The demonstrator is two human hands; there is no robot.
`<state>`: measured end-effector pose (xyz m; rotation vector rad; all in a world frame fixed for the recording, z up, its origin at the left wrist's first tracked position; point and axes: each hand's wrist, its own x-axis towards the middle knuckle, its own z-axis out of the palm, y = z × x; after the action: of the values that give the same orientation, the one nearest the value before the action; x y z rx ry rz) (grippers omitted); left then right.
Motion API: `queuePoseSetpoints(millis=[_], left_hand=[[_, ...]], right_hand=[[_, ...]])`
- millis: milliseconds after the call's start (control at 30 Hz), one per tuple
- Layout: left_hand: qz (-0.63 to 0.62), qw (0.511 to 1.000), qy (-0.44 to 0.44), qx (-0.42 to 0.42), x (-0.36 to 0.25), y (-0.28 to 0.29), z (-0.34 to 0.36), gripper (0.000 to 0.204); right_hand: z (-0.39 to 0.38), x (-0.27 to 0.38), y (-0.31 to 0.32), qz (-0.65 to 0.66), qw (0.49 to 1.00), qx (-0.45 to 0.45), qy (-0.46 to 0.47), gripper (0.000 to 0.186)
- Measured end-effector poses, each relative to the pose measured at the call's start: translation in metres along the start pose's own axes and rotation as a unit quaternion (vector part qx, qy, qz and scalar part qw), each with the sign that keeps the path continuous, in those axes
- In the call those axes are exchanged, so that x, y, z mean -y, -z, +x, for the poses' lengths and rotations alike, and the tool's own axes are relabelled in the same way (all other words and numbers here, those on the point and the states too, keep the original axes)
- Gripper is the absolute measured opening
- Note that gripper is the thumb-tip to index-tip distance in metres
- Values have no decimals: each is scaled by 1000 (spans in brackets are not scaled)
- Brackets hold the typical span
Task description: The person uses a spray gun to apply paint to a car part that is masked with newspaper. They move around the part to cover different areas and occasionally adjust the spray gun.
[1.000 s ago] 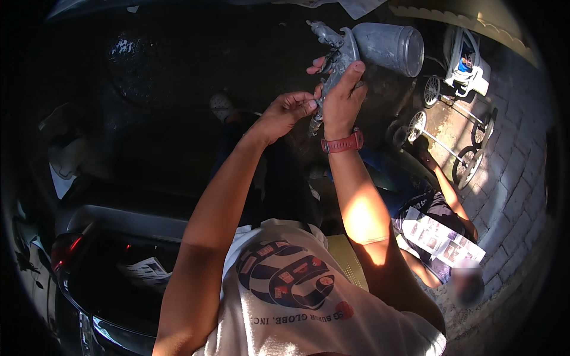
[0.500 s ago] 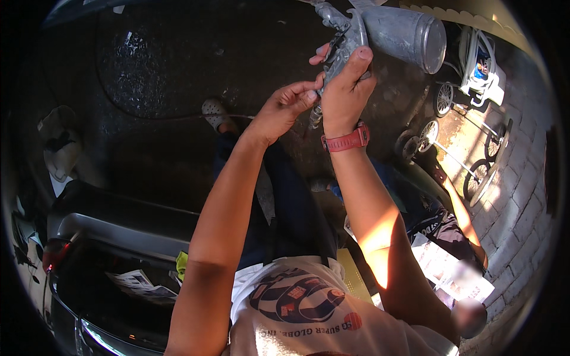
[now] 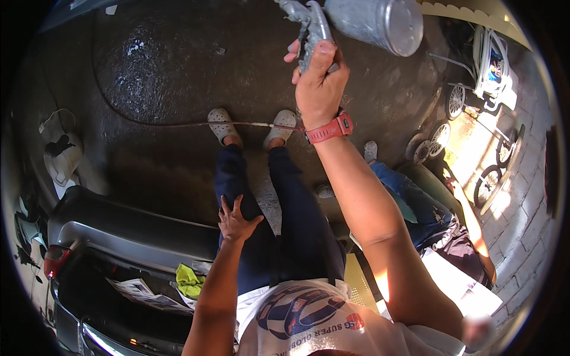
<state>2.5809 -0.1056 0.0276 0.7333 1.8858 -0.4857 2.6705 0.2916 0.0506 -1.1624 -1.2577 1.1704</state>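
Note:
My right hand [image 3: 322,86] is wrapped round the handle of a grey, paint-crusted spray gun [image 3: 316,25], raised at the top of the view. The gun's grey metal cup [image 3: 377,25] sticks out to the right, and the gun's top runs out of the picture. A dark red air hose [image 3: 196,124] crosses the floor and passes behind my right wrist; where it joins the gun is hidden. My left hand [image 3: 236,224] rests on my left trouser leg near the knee, fingers spread, holding nothing.
At the left stands a dark car's rear [image 3: 130,219] with newspaper [image 3: 145,295] and a yellow-green cloth [image 3: 190,280] on it. Another person [image 3: 436,222] sits close on my right. Beyond are a wheeled white frame [image 3: 493,71] and spoked wheels [image 3: 488,185].
My left hand has left the gun's lower end and dropped to my leg, its fingers opening. My right hand has moved the spray gun up and left.

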Motion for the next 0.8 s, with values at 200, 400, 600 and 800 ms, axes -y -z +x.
queuePoseSetpoints(millis=[200, 400, 600, 800], left_hand=[[102, 993, 12, -63, -16, -7, 31, 90], [125, 990, 8, -65, -13, 0, 34, 83], [143, 987, -5, -73, -4, -3, 37, 84], [151, 987, -4, -60, 2, -10, 38, 84]], right_hand=[[-10, -58, 1, -27, 995, -13, 99, 68], [-27, -95, -49, -52, 987, 68, 135, 81], [-21, -119, -48, -55, 992, 31, 109, 72], [-14, -134, -25, -44, 987, -114, 107, 70]])
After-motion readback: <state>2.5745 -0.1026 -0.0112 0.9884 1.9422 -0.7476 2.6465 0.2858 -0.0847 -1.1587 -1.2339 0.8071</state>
